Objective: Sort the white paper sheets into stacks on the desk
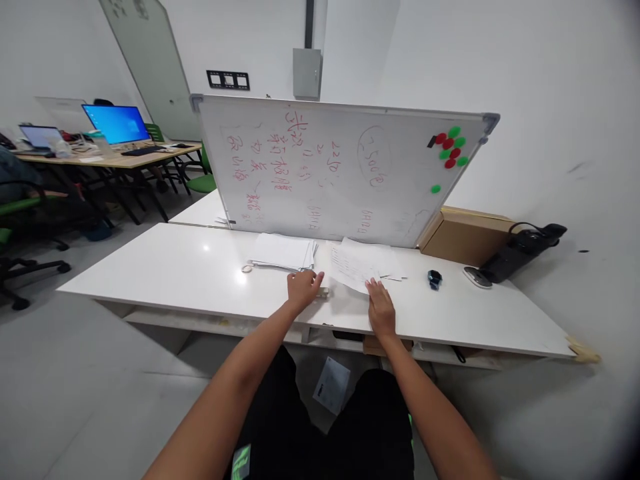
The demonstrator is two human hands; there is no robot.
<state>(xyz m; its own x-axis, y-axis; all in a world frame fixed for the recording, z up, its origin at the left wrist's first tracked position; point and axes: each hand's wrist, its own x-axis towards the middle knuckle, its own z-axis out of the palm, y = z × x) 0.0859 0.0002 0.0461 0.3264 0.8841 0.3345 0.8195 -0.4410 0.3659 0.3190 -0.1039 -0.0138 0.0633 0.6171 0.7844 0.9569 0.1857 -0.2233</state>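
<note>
My left hand (302,289) is over the front part of the white desk, its fingers curled. A small pale object (324,292) sticks out beside its palm; the hand covers the rest, so its kind is unclear. My right hand (382,308) has its fingertips at the near right corner of a sheet of paper (350,265) with lines of writing. That sheet lies partly over other papers (387,260). Behind my left hand rests a thick stack of white paper (283,251), its edges uneven. A small ring-shaped roll (247,269) is left of the stack.
A whiteboard (320,180) with red writing and round magnets leans behind the desk (165,267). To the right are a watch (435,279), a computer mouse (477,277), a black bottle (523,252) and a cardboard box (465,235). A lit monitor (116,124) stands far left.
</note>
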